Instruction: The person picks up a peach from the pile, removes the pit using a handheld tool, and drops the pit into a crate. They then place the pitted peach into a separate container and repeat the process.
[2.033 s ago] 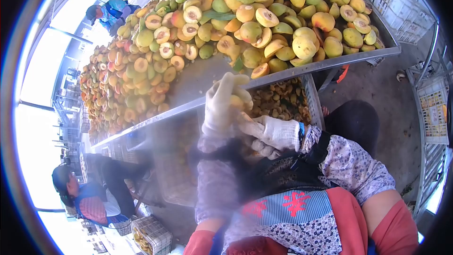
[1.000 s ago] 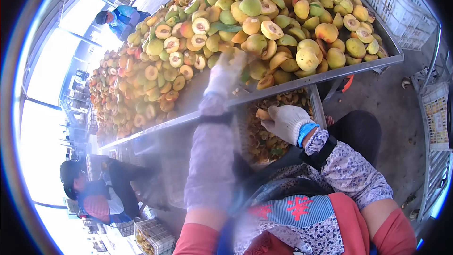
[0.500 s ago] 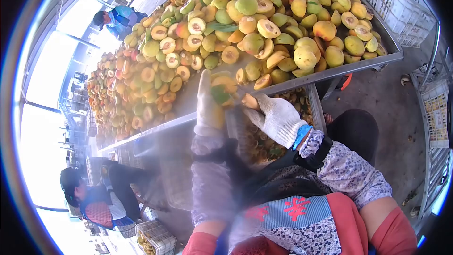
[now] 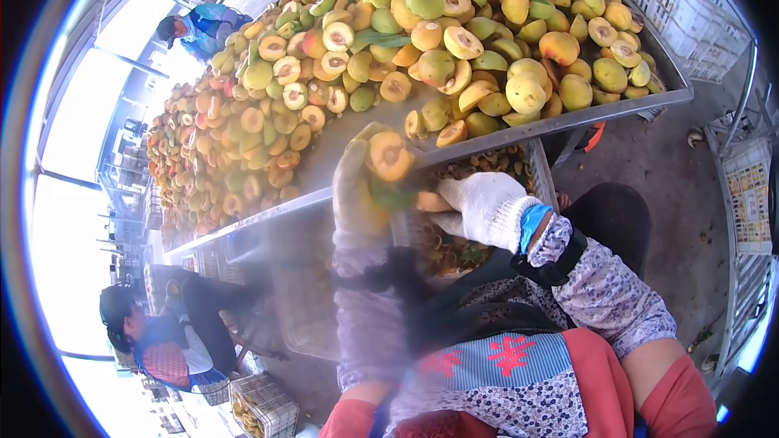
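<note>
My left hand, in a pale glove and blurred, holds a halved fruit with its cut face showing, just over the metal edge of the table. A green leaf or green-skinned piece shows below that half, too smeared to tell. Close on the right, my right hand, in a white knitted glove, is closed around a small tan object, perhaps a tool handle. Behind both hands a large heap of halved fruit covers the metal table.
Below the table edge stands a crate of fruit pieces. White crates are stacked at the upper right. One person is beyond the heap; another person sits at lower left near a crate.
Both hands have moved slightly down, toward my body. The fruit in my left hand now shows its cut face more clearly. The small tan object stays in my right hand.
</note>
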### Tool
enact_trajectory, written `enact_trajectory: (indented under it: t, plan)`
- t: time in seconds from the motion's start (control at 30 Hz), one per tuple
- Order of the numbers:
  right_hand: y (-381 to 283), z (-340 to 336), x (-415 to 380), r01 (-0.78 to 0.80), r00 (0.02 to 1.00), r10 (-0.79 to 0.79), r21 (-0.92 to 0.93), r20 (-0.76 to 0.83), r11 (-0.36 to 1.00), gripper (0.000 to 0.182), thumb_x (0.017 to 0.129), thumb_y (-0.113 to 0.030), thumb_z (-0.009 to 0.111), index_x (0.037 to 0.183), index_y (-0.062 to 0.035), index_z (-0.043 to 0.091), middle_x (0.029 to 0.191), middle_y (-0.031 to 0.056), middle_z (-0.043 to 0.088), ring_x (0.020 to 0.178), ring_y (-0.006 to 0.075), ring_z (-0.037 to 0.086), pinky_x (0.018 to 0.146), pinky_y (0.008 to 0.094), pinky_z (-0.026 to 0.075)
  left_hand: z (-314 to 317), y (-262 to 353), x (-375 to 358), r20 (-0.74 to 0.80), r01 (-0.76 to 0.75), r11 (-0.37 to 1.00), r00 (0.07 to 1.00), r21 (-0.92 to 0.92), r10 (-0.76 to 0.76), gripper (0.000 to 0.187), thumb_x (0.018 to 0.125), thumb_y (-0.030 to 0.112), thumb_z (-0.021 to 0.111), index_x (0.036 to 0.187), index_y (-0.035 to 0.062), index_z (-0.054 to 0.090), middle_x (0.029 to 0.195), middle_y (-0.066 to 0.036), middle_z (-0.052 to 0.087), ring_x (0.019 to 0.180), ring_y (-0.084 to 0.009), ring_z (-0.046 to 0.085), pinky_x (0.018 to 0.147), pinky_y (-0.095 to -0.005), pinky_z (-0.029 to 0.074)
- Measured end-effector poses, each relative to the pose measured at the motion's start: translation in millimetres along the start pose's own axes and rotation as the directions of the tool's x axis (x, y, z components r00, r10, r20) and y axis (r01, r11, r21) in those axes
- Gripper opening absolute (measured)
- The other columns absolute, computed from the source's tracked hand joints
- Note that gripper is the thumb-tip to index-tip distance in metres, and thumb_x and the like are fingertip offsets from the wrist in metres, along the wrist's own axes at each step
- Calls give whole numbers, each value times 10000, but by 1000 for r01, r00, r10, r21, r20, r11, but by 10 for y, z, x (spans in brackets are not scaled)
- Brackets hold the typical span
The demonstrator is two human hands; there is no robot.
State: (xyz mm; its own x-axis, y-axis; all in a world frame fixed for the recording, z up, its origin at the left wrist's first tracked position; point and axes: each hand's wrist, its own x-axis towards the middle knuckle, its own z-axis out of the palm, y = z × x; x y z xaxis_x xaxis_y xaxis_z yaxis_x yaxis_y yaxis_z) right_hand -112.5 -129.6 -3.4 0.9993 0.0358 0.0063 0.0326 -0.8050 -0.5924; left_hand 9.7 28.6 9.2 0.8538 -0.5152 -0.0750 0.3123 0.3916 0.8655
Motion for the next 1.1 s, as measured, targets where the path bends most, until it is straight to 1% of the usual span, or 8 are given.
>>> enact_trajectory:
  t: [0.13, 0.3, 0.4, 0.77, 1.0, 1.03, 1.07, 1.1]
  plan:
    - [-5, 118, 56, -1, 955, 47, 156, -291, 988, 298, 864, -338, 693, 999, -80, 630, 796, 195, 679, 782, 407, 668, 678, 496, 529, 24, -62, 31, -38, 50, 981, 998, -185, -58, 345, 996, 320, 560, 1176, 26, 576, 1147, -164, 632, 993, -322, 651, 871, -454, 567]
    - [-54, 244, 93, -60, 947, 146, 289, -285, 955, 338, 944, -384, 580, 955, -49, 625, 795, 217, 664, 783, 431, 648, 692, 525, 500, 142, -120, -9, 31, 41, 982, 999, -185, -36, 307, 992, 326, 572, 1125, 50, 588, 1087, -153, 649, 942, -314, 650, 839, -449, 559]
    - [-51, 285, 100, -51, 938, 161, 337, -306, 940, 349, 955, -392, 571, 983, -46, 614, 796, 221, 662, 789, 441, 643, 700, 521, 500, 253, -150, -60, -73, 39, 982, 996, -187, -54, 296, 990, 334, 579, 1095, 57, 582, 1045, -145, 654, 916, -304, 649, 831, -447, 559]
    - [-162, 291, 63, -74, 984, 143, 496, -103, 865, 292, 974, -286, 591, 1050, -8, 635, 903, 241, 676, 890, 438, 644, 762, 460, 515, 172, -154, -75, -113, -68, 985, 990, 159, 87, 395, 996, 427, 547, 1056, 37, 564, 899, -116, 610, 782, -243, 609, 692, -382, 552]
    - [-222, 408, 78, -63, 994, 105, 782, -3, 620, 258, 989, -208, 585, 1142, -8, 640, 982, 214, 701, 966, 356, 683, 830, 391, 526, 277, -242, -134, -286, -161, 985, 943, 56, 170, 375, 999, 356, 533, 1087, -7, 570, 864, -131, 598, 737, -220, 595, 662, -351, 539]
    - [-197, 466, 88, -44, 996, 91, 728, -25, 685, 258, 993, -208, 578, 1140, -5, 640, 984, 218, 700, 968, 356, 682, 834, 388, 526, 269, -232, -156, -191, -212, 878, 929, 429, 317, 363, 996, 331, 525, 1084, -18, 569, 850, -131, 598, 725, -217, 595, 653, -347, 539]
    - [-181, 509, 94, -24, 996, 75, 668, -47, 744, 259, 997, -208, 572, 1138, -2, 641, 987, 221, 699, 970, 356, 681, 838, 385, 526, 268, -220, -169, -45, -253, 633, 909, 732, 415, 351, 993, 307, 517, 1081, -29, 568, 836, -131, 598, 712, -213, 595, 644, -343, 538]
    - [-178, 529, 95, -25, 996, 76, 668, -48, 744, 259, 997, -208, 572, 1138, -2, 641, 987, 221, 699, 970, 356, 681, 838, 385, 526, 279, -206, -168, -45, -253, 633, 909, 732, 414, 351, 993, 307, 517, 1081, -29, 568, 836, -131, 598, 712, -213, 595, 644, -343, 538]
